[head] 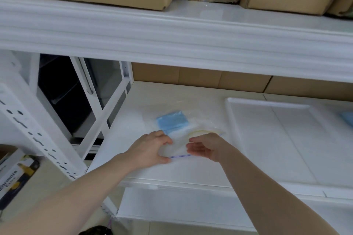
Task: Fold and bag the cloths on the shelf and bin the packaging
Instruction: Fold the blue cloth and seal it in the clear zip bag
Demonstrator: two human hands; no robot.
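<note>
A clear zip bag [178, 147] with a blue seal line lies on the white shelf [191, 170]. Inside its far end sits a folded blue cloth [172, 121]. My left hand [150, 149] grips the bag's near left corner, thumb and fingers curled on the plastic. My right hand [205, 147] holds the bag's right side near the mouth, its fingers curled toward the left hand. A yellowish strip [205, 131] shows just beyond my right hand. Another blue cloth [347, 118] peeks in at the right edge.
A shallow white tray [231, 105] lies on the shelf to the right of the bag. Brown cartons [200, 77] line the back of the shelf, and more stand on the upper shelf [172, 30]. White rack posts [38, 135] rise at the left.
</note>
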